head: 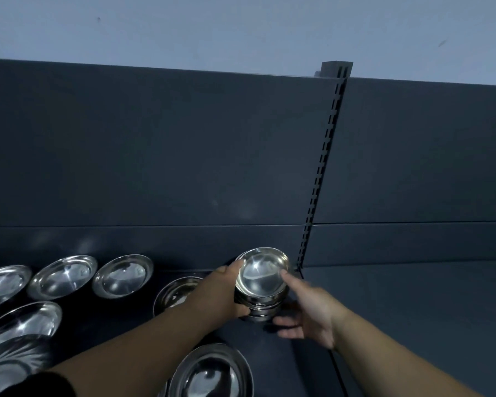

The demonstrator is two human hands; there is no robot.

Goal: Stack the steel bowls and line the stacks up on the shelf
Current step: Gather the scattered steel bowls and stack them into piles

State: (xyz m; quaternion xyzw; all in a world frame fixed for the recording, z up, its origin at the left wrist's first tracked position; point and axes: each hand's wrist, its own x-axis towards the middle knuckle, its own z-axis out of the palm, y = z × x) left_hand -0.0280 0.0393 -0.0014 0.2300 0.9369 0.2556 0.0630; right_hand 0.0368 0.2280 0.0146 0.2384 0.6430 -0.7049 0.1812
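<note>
Both arms stretched forward: left hand [224, 290] grip clamped round the bowl stack [262, 275] at the back of the shelf [384, 310], right hand [309, 310] grip apart, index fingertip touching the top rim.

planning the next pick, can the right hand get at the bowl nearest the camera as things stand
Likely yes: that bowl lies uncovered near the right hand, with nothing between them. The hand only touches the stack, so it looks free to leave.
</note>
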